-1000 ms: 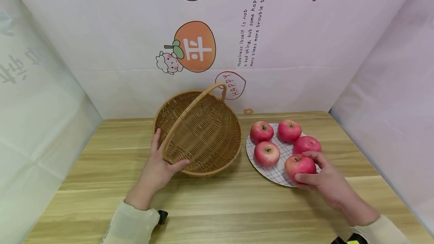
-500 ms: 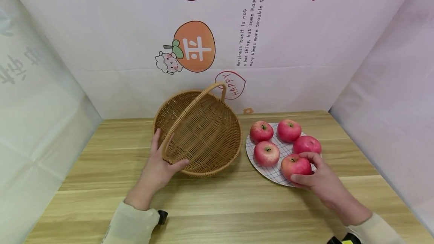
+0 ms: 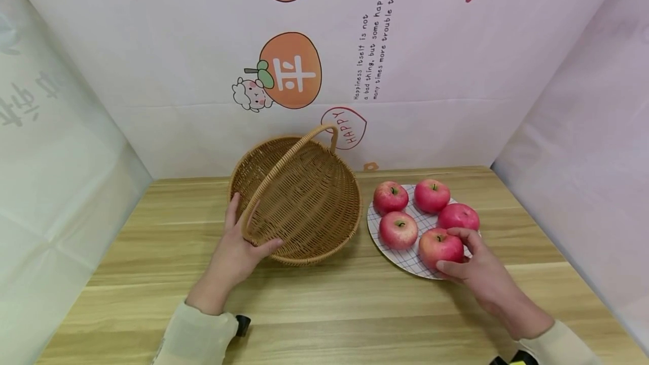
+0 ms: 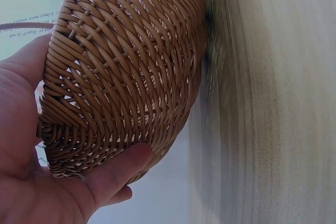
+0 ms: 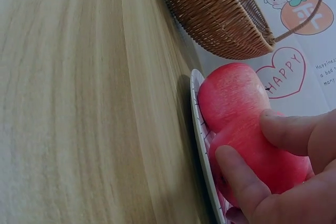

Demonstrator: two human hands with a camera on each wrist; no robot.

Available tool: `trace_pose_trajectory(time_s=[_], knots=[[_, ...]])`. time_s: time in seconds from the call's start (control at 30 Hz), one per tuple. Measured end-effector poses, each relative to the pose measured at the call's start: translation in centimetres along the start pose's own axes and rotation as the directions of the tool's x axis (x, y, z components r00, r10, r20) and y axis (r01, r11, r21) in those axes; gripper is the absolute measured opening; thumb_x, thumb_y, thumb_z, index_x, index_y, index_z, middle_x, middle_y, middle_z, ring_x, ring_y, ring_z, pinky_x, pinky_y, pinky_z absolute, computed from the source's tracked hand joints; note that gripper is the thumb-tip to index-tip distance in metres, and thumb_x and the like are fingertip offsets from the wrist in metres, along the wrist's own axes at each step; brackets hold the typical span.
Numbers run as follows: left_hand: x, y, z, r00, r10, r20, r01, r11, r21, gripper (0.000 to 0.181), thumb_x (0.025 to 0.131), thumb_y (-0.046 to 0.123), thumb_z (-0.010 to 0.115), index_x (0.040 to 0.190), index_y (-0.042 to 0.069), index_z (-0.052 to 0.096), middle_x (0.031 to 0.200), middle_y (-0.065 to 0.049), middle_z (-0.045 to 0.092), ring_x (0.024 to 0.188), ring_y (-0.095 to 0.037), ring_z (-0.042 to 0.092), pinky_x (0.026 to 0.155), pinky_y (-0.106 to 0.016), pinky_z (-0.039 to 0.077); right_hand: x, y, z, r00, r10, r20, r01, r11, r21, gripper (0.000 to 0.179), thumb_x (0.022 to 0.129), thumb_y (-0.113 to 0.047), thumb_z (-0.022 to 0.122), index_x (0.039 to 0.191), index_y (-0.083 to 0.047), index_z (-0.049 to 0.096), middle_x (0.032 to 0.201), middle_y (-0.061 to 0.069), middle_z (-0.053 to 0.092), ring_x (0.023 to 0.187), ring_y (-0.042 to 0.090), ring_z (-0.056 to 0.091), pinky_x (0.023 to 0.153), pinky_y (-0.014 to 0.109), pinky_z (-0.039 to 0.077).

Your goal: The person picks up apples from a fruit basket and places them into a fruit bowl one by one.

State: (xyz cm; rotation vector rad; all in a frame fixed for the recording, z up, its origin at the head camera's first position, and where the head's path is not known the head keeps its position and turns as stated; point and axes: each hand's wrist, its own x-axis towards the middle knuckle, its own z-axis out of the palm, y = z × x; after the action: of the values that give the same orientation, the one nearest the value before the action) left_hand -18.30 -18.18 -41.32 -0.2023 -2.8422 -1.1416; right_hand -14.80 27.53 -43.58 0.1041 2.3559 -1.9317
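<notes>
A brown wicker basket (image 3: 309,201) with an arched handle (image 3: 284,165) stands at the back of the table. My left hand (image 3: 235,255) grips its near-left rim at the handle's foot; in the left wrist view, fingers (image 4: 121,171) lie along the weave. To the right, a round checked plate (image 3: 375,235) bears several red apples. My right hand (image 3: 484,272) holds the nearest apple (image 3: 440,248) at the plate's front edge. The right wrist view shows two digits touching this apple (image 5: 257,156), with another apple (image 5: 231,95) beyond it. The apple's underside is hidden.
A wood-grain table (image 3: 324,314) runs beneath everything. White printed cloth (image 3: 431,72) rises behind the basket and plate, with further cloth at both sides. Other apples (image 3: 398,230) sit close around the held one. The basket's opening faces up and forward.
My right hand and its apple have shifted a little to the left on the plate. A slight gap now shows between palm and apple. My left hand and the basket stay put.
</notes>
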Motion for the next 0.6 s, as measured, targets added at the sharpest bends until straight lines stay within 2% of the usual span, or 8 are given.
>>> trace_pose_trajectory(time_s=[0.2,0.33,0.47,0.5,0.6], knots=[[0.0,0.0,0.0,1.000,0.002,0.002,-0.002,1.000,-0.018,0.104,0.082,0.053,0.078,0.161,0.018,0.021,0.163,0.003,-0.019,0.065,-0.010,0.058,0.066,-0.032,0.051,0.0,0.0,-0.2,1.000,0.000,-0.003,0.000,0.993,0.117,0.056,0.092,0.012,0.056,0.140,0.007,0.028,0.151,0.020,0.019,0.135,0.032,0.031,0.088,0.038,0.053],[-0.1,0.0,0.0,1.000,0.001,0.001,-0.001,1.000,-0.015,0.104,0.082,0.054,0.078,0.161,0.018,0.021,0.163,0.003,-0.019,0.065,-0.011,0.059,0.066,-0.032,0.050,-0.1,-0.1,-0.3,1.000,0.000,0.004,0.000,0.988,0.153,0.057,0.090,0.013,0.057,0.139,0.007,0.028,0.152,0.019,0.017,0.140,0.036,0.023,0.088,0.039,0.052],[-0.1,0.0,0.0,1.000,-0.003,0.004,0.003,1.000,-0.007,0.104,0.082,0.054,0.077,0.161,0.018,0.020,0.163,0.002,-0.019,0.065,-0.010,0.058,0.067,-0.032,0.051,-0.2,-0.6,-0.5,1.000,0.010,0.012,-0.012,0.990,0.138,0.060,0.092,0.007,0.061,0.142,0.006,0.027,0.155,0.021,0.014,0.142,0.041,0.018,0.089,0.039,0.052],[-0.1,0.1,0.0,1.000,-0.003,0.006,0.003,1.000,-0.008,0.104,0.082,0.054,0.077,0.161,0.019,0.020,0.163,0.002,-0.020,0.065,-0.010,0.059,0.066,-0.033,0.051,-0.3,-0.7,-0.6,1.000,0.011,0.016,-0.014,0.990,0.137,0.062,0.093,0.005,0.062,0.143,0.006,0.026,0.156,0.022,0.013,0.142,0.041,0.019,0.089,0.040,0.052],[0.0,0.0,0.0,1.000,0.007,0.006,-0.007,1.000,-0.003,0.103,0.084,0.053,0.077,0.161,0.019,0.018,0.163,-0.002,-0.020,0.071,-0.016,0.064,0.067,-0.035,0.052,-0.5,-1.5,-1.1,0.999,0.013,0.033,-0.017,0.991,0.134,0.066,0.094,0.000,0.066,0.145,0.004,0.025,0.156,0.021,0.011,0.134,0.033,0.036,0.089,0.041,0.051]])
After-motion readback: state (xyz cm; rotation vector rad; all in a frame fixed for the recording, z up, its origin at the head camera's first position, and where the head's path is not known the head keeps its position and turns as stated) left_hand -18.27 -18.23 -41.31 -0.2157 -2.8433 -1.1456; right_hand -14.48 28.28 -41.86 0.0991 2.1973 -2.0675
